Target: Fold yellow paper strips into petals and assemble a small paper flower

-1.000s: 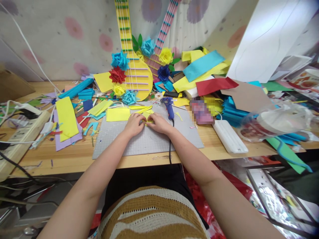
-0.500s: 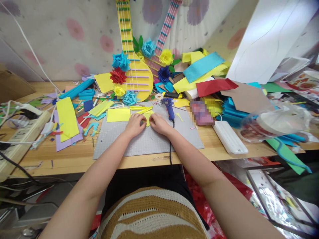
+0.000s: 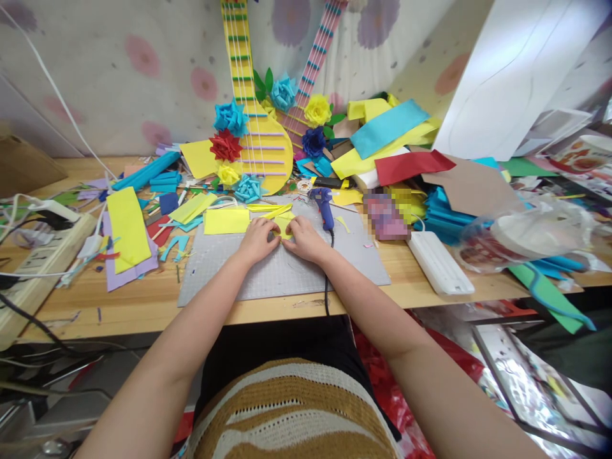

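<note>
Over the grey cutting mat [image 3: 229, 274], my left hand [image 3: 259, 240] and my right hand [image 3: 305, 239] meet around a small piece of yellow paper [image 3: 284, 228]. Both hands have their fingers curled, with thumbs and fingertips at the paper's near edge. Part of the paper is hidden under the fingers. To the left of my left hand lies a yellow paper rectangle [image 3: 226, 221]. Folded yellow strips [image 3: 268, 208] rest just beyond my fingertips. A blue glue gun [image 3: 325, 207] stands to the right of my right hand, its black cord running off the table's front edge.
Two paper guitars, one yellow [image 3: 268, 146] and one pink [image 3: 310, 70], lean at the wall with paper flowers. Coloured paper scraps [image 3: 389, 131] pile up at the back right. A white box-shaped device [image 3: 440, 262] lies right, a power strip [image 3: 52, 268] far left.
The thumbs and fingertips have shifted slightly on the yellow paper, with the right thumb now nearer the left. Otherwise the view has barely moved.
</note>
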`<state>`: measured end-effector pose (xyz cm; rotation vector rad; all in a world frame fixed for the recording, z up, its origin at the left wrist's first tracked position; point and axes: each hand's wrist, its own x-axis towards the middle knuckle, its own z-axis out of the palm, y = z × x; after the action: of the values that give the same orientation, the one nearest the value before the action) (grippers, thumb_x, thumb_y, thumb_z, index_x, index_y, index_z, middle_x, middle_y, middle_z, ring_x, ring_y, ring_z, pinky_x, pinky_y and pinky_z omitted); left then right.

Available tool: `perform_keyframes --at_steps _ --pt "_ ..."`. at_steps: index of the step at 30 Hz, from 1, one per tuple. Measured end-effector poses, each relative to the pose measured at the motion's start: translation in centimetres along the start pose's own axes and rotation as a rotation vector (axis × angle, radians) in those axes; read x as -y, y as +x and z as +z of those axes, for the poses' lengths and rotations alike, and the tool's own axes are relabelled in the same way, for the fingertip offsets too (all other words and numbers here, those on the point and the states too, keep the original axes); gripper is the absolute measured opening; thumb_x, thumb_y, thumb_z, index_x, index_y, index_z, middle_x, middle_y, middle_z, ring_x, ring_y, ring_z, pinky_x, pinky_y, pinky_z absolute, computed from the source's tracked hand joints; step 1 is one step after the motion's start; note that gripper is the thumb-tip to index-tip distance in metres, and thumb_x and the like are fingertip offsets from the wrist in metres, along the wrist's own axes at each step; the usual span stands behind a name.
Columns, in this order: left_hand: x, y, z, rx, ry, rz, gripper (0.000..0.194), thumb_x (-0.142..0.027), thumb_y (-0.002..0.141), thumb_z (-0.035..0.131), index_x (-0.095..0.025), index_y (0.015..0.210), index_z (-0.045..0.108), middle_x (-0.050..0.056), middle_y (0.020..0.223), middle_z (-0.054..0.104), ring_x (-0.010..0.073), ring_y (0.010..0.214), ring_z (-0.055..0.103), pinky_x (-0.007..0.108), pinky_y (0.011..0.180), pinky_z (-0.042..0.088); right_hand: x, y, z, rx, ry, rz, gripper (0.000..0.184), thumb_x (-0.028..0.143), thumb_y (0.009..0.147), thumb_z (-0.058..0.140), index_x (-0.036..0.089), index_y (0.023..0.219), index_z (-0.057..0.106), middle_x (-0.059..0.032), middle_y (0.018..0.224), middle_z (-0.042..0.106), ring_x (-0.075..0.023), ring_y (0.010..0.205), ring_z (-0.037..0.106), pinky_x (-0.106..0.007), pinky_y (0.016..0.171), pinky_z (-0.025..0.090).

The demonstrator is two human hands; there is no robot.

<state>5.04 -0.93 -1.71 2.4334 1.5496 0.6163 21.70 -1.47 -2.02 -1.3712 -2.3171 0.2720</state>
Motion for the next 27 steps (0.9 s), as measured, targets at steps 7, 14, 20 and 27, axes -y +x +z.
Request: perform_keyframes --at_steps 7,14,20,27 --pt "0.09 -0.12 0.13 -0.008 0.003 0.005 0.019 -0.029 0.074 0.056 -0.018 0.089 0.060 0.008 0.096 0.057 0.0248 0.102 0.047 0.038 0.092 0.038 -0.26 -0.15 -0.27 -0.020 -0.019 0.014 0.023 0.033 0.079 0.056 0.016 0.093 0.053 -0.0102 0.100 0.051 -0.0224 0.097 0.044 -0.034 0.087 0.037" --pt "-0.13 -0.18 0.02 -0.008 0.016 0.002 0.022 -0.031 0.073 0.058 -0.018 0.090 0.060 0.008 0.096 0.057 0.0254 0.103 0.047 0.038 0.092 0.038 -0.44 -0.05 -0.34 -0.012 -0.028 0.039 0.021 0.028 0.081 0.053 0.015 0.097 0.053 -0.0112 0.102 0.050 -0.0231 0.100 0.044 -0.035 0.088 0.037" --pt "-0.05 -0.12 0.10 -0.008 0.021 0.008 0.019 -0.030 0.076 0.054 -0.017 0.089 0.060 0.008 0.095 0.057 0.0246 0.100 0.047 0.038 0.092 0.037 -0.58 -0.04 0.03 -0.023 -0.030 0.024 0.021 0.028 0.081 0.054 0.015 0.097 0.053 -0.0117 0.102 0.051 -0.0239 0.101 0.043 -0.036 0.087 0.037" --pt "-0.03 -0.16 0.15 -0.023 0.026 0.017 0.023 -0.035 0.074 0.059 -0.018 0.090 0.059 0.008 0.095 0.057 0.0251 0.101 0.047 0.039 0.091 0.038 -0.53 0.07 0.16 -0.038 -0.021 0.067 0.015 0.024 0.082 0.050 0.016 0.093 0.054 -0.0111 0.101 0.051 -0.0230 0.099 0.044 -0.036 0.087 0.038"
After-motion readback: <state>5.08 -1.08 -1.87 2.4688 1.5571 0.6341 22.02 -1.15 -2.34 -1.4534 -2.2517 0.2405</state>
